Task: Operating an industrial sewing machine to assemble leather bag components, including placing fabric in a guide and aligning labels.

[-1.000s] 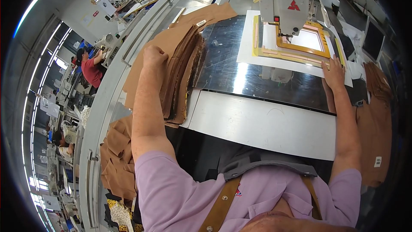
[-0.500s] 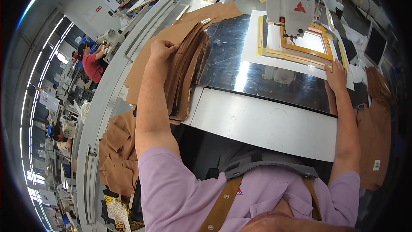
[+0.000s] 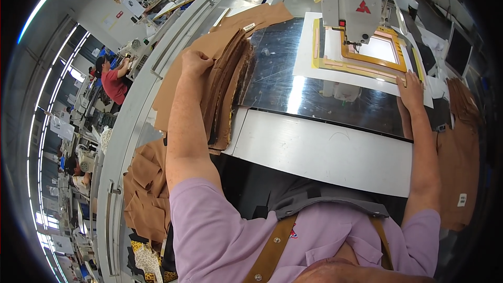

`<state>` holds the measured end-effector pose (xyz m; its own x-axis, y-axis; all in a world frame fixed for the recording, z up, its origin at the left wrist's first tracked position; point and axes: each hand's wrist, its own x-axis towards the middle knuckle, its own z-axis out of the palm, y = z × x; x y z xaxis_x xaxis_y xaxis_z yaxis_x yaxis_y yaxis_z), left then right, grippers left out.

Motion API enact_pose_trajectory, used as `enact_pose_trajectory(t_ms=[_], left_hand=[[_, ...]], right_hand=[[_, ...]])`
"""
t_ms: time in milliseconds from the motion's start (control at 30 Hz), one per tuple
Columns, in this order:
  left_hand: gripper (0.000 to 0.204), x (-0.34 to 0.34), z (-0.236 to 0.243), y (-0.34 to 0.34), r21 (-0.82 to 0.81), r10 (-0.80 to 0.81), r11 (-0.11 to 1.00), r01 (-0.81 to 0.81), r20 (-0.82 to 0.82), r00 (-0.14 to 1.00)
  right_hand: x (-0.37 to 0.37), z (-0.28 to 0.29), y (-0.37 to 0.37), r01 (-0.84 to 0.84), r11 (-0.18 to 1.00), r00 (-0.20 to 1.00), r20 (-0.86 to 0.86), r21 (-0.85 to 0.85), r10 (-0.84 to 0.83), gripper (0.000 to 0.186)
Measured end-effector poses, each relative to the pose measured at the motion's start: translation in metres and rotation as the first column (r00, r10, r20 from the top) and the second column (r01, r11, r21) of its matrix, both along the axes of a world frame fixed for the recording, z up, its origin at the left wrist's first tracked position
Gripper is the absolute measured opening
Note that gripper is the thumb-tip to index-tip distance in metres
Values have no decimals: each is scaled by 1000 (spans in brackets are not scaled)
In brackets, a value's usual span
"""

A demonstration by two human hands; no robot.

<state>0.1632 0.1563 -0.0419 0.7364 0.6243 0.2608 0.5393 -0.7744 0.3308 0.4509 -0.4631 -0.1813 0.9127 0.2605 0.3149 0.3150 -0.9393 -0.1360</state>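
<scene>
On the left lies a thick stack of brown fabric pieces [image 3: 225,81], its layered edges facing right. My left hand [image 3: 196,63] is closed in a pinch at the edge of the top piece. Far to the right, my right hand [image 3: 411,88] rests with fingers stretched out at the near right corner of a white template sheet [image 3: 304,63], by the yellow-edged frame. A sewing machine head [image 3: 359,10] stands above an orange-yellow clamp frame [image 3: 395,65] on this sheet. Under the sheet is a shiny metal plate [image 3: 272,81].
Loose brown pieces [image 3: 146,188] are heaped at the lower left, with leopard-print scraps [image 3: 148,259] below. More brown fabric [image 3: 457,173] hangs at the right, near a dark screen [image 3: 459,52]. A co-worker in red [image 3: 112,81] sits beyond the grey table edge [image 3: 126,120].
My left hand has shifted very slightly left, still pinching the fabric edge. My right hand stays at the template's corner. The view has turned a little.
</scene>
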Motion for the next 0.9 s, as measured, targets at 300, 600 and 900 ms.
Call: enact_pose_trajectory(t_ms=[300,600,900], left_hand=[[26,-51,-30,58,-690,569,722,-50,552,609],[2,35,4,-198,-518,-256,-69,852,835,487],[58,40,-86,-345,-140,-974,177,974,116,193]], right_hand=[[8,-4,10,-43,997,999,10,59,42,60],[-16,8,-5,-222,822,974,85,524,209,32],[-68,35,17,-315,379,754,-13,870,657,58]])
